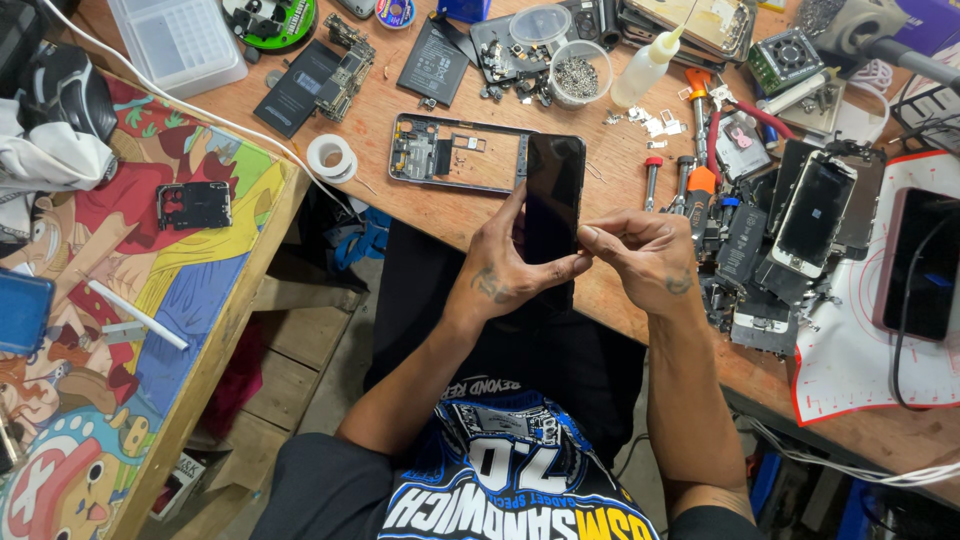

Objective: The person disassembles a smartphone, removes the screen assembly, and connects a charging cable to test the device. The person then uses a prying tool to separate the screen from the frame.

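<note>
- a worn wooden workbench point(470, 215) of bare brown board runs across the top of the view, crowded with phone parts; the person sits at its near edge, lap below.
- to the left, a second table under a bright cartoon-print cover point(150, 250) meets the bench at a corner; a small black camera-frame part point(194, 205) and a white stylus point(138, 315) lie on it.
- a stripped phone mid-frame point(450, 152), thin grey metal with open cut-outs, lies flat on the bench just beyond the hands.
- near it: a roll of white tape point(331, 157), a flat black battery point(433, 62), a clear round cup of tiny screws point(579, 73), a soft plastic squeeze bottle with a thin nozzle point(646, 62).
- to the right, a heap of dark, glossy broken screens point(815, 215) and a red-edged white mat point(860, 350).
- the black phone point(553, 195), a smooth glossy slab, stands almost upright over the bench edge, its top touching the mid-frame.
- the left hand point(500, 272) wraps it from behind and below, thumb across the lower right edge, holding it firmly.
- the right hand point(645, 255) sits just beside the phone's right edge, fingertips pinched narrow against that edge; whether they hold anything small cannot be told.
</note>
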